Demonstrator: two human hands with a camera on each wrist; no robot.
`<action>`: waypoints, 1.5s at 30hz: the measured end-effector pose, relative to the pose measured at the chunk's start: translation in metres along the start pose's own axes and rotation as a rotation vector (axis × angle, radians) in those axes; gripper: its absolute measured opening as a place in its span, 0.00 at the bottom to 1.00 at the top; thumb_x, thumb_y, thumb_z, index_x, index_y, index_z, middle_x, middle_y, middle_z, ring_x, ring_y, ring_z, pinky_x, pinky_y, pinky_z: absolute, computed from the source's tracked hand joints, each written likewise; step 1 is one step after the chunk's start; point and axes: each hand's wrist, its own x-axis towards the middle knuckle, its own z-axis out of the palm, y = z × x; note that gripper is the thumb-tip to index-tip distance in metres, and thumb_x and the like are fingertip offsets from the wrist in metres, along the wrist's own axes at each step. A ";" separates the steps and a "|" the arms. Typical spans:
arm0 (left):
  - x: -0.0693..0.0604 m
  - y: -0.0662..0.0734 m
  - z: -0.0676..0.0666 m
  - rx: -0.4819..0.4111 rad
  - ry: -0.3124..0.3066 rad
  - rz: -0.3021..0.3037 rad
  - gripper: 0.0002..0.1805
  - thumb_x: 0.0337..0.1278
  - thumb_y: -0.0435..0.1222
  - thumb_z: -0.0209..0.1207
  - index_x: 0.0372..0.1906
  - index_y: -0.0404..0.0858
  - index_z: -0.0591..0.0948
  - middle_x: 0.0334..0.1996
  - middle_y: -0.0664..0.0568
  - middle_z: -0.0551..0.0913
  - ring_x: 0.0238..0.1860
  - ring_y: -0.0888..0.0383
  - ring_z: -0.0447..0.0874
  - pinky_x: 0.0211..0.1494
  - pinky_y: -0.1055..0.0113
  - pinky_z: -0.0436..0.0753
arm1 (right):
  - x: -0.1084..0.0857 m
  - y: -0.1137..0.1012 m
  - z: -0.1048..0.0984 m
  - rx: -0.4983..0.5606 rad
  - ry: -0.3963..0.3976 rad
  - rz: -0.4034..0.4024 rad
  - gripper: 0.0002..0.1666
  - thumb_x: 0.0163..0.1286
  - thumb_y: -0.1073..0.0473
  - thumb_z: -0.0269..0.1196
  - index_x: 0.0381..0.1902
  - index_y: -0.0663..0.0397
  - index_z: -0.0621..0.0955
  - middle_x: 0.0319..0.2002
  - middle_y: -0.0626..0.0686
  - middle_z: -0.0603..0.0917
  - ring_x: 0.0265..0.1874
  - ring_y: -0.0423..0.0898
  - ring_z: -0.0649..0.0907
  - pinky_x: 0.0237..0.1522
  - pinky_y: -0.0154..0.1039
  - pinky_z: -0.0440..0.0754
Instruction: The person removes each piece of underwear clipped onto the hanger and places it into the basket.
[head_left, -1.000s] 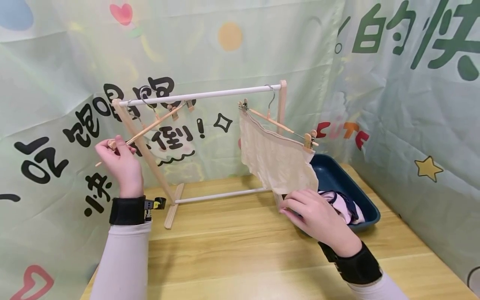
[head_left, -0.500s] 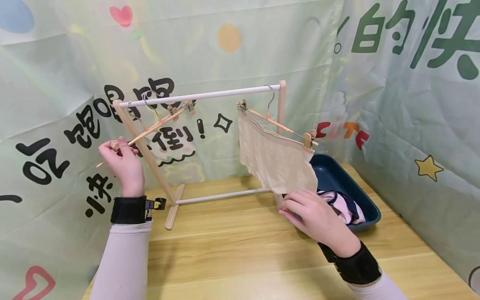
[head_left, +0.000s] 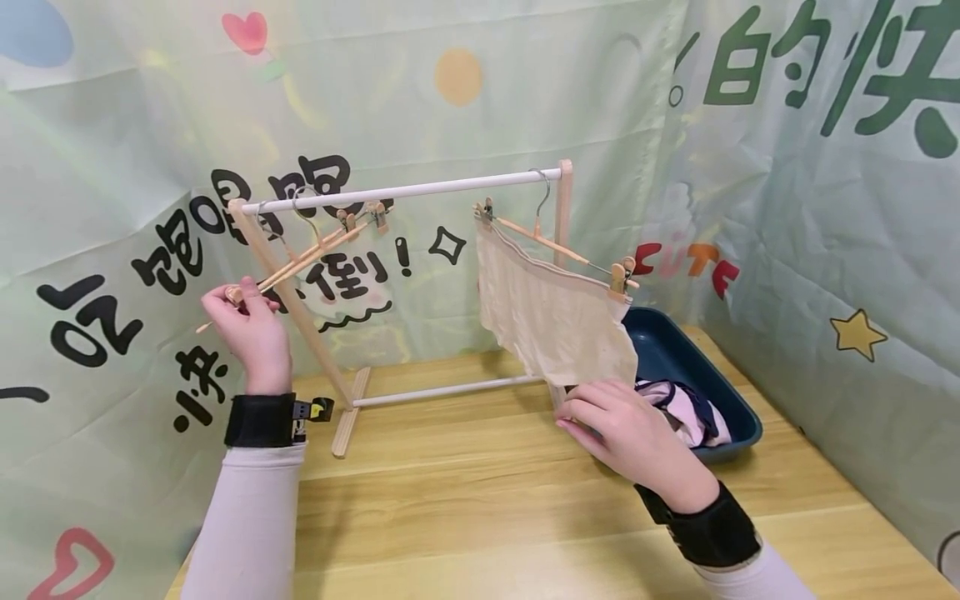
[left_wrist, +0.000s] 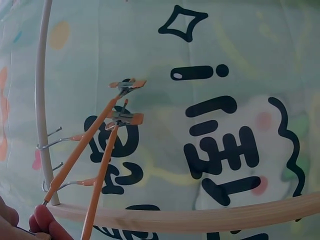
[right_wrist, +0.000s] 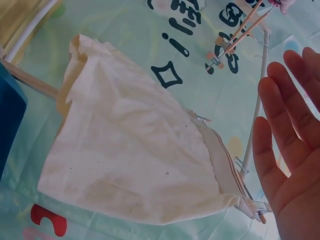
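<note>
My left hand (head_left: 258, 342) pinches the near end of a wooden clip hanger (left_wrist: 75, 155), which hooks over the white rod of a small clothes rack (head_left: 420, 190). A second clip hanger (left_wrist: 102, 185) hangs close beside it. At the rack's right end, a cream garment with a waistband (head_left: 551, 304) hangs by two clips from another hanger (head_left: 555, 247). My right hand (head_left: 626, 433) is at the garment's lower edge, fingers loosely bent in the head view. In the right wrist view the right hand (right_wrist: 295, 150) has extended fingers and holds nothing.
A dark blue basin (head_left: 723, 392) stands right of the rack, with crumpled pink and navy cloth (head_left: 693, 415) in it. The rack's left foot (head_left: 351, 412) rests on the wooden table (head_left: 450, 517). Printed fabric hangs behind and at the sides.
My left hand has shifted slightly right and down, and the held hanger's hook has moved a little right along the rod. The right hand and the cream garment have barely moved.
</note>
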 end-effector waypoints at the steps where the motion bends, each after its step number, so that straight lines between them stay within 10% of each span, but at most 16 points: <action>1: 0.000 -0.001 0.000 0.008 0.001 -0.001 0.08 0.77 0.39 0.53 0.43 0.45 0.65 0.39 0.54 0.71 0.30 0.62 0.74 0.38 0.76 0.78 | 0.000 0.000 0.000 0.001 -0.002 0.002 0.23 0.84 0.43 0.49 0.40 0.46 0.86 0.38 0.44 0.85 0.40 0.44 0.84 0.45 0.44 0.82; 22: -0.010 -0.016 -0.010 0.012 -0.020 0.079 0.11 0.75 0.43 0.54 0.45 0.44 0.65 0.37 0.55 0.74 0.30 0.63 0.74 0.40 0.74 0.78 | 0.002 -0.002 -0.002 0.006 -0.004 -0.001 0.25 0.84 0.43 0.48 0.39 0.48 0.86 0.38 0.44 0.84 0.39 0.44 0.83 0.48 0.44 0.81; 34: -0.015 -0.016 -0.012 0.165 0.001 0.158 0.08 0.77 0.40 0.54 0.49 0.42 0.69 0.39 0.61 0.74 0.35 0.63 0.76 0.46 0.69 0.78 | 0.001 -0.002 -0.003 0.011 -0.006 0.003 0.24 0.84 0.43 0.49 0.40 0.47 0.86 0.38 0.44 0.85 0.39 0.43 0.83 0.46 0.44 0.82; 45: -0.024 -0.004 -0.009 0.354 0.036 0.190 0.29 0.74 0.42 0.58 0.71 0.38 0.65 0.61 0.53 0.64 0.57 0.67 0.67 0.64 0.72 0.75 | 0.001 -0.002 -0.006 0.018 -0.019 0.012 0.16 0.82 0.46 0.55 0.42 0.46 0.86 0.40 0.44 0.85 0.41 0.43 0.83 0.49 0.43 0.82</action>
